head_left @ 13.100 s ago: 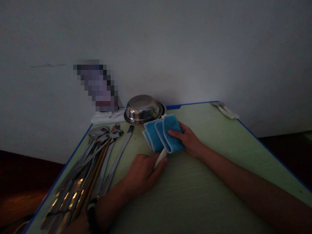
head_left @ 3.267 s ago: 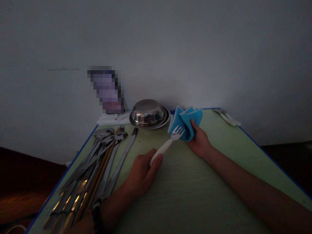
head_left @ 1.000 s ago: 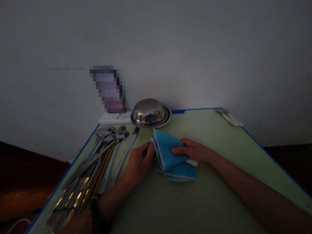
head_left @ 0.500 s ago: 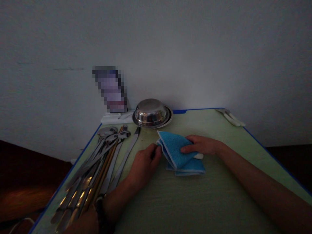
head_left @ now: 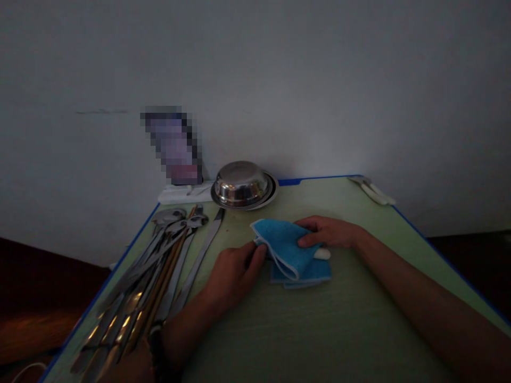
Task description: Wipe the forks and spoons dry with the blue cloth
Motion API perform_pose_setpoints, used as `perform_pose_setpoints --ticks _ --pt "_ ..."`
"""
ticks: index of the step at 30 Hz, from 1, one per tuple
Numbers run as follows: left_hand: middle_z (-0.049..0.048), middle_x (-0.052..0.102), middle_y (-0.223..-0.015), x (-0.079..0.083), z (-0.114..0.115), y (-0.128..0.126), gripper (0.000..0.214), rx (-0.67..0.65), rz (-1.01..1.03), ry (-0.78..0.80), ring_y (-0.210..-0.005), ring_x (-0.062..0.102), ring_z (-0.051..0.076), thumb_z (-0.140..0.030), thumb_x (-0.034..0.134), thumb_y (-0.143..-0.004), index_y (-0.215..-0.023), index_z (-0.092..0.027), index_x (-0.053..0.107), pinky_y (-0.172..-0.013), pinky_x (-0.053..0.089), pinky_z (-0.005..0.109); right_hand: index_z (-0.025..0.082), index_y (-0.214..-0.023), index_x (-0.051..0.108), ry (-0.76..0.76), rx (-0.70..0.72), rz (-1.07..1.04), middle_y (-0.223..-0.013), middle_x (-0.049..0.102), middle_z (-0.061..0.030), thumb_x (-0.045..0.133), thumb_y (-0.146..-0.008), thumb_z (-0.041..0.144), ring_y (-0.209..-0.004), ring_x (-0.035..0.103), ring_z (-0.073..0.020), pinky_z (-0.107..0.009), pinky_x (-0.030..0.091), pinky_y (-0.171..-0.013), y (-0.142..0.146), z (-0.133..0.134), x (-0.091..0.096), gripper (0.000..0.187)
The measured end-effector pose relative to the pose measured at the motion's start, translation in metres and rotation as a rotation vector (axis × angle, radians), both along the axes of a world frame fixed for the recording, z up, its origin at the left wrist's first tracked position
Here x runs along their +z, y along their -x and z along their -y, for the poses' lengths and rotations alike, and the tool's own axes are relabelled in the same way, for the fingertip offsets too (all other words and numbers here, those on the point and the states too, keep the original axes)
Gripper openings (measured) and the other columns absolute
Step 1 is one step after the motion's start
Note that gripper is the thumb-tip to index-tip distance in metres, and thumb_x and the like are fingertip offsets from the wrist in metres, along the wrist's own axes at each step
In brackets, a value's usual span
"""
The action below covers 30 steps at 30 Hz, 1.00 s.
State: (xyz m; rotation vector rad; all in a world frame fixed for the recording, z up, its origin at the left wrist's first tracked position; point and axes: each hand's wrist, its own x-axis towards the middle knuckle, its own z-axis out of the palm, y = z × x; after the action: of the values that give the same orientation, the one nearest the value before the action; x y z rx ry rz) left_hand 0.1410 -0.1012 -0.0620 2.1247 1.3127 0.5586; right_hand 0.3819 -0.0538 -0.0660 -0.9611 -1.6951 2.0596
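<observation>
My right hand is closed on a folded blue cloth with pale edging, its thumb lying on top. From under the cloth, below that hand, pokes the rounded white end of a handle; the remainder of this item is hidden. My left hand, with a dark band at the wrist, has its fingers pinched at the cloth's left edge. What sits between those fingertips is too dark to make out. A lower fold of the cloth hangs over or rests on the green tabletop; I cannot tell which.
Left of my left arm lies a pile of metal spoons and other cutlery, with a table knife alongside. Against the wall stand an upturned steel bowl and a blurred phone on a white base. White-handled scissors lie back right.
The view has shifted slightly, so the table's things appear further left. My left fingertips now meet the cloth's left edge more closely, and its upper fold has sagged a little.
</observation>
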Motion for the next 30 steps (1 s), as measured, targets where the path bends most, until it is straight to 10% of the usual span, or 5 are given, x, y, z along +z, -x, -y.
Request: perform_pose_setpoints --ticks 15,30 --pt "-0.0043 0.042 -0.046 0.004 0.0 -0.002 0.045 0.243 0.239 0.075 -0.042 0.039 0.009 -0.043 0.029 -0.089 -0.057 -0.017 0.046 -0.042 0.029 0.02 0.016 -0.093 0.061 0.297 -0.287 -0.411 -0.081 0.067 -0.0002 0.065 -0.072 0.016 -0.076 0.065 -0.0098 -0.021 0.051 -0.072 0.0 0.001 -0.011 0.022" --pt "-0.0038 0.04 -0.046 0.003 0.002 -0.003 0.042 0.121 0.127 0.018 -0.043 0.036 0.008 -0.035 0.034 -0.087 -0.053 -0.015 0.049 -0.041 0.026 0.018 0.012 -0.092 0.061 0.366 -0.5 -0.363 -0.073 0.067 -0.0021 0.057 -0.075 0.01 -0.063 0.063 -0.0104 -0.023 0.053 -0.064 0.001 -0.002 -0.013 0.018"
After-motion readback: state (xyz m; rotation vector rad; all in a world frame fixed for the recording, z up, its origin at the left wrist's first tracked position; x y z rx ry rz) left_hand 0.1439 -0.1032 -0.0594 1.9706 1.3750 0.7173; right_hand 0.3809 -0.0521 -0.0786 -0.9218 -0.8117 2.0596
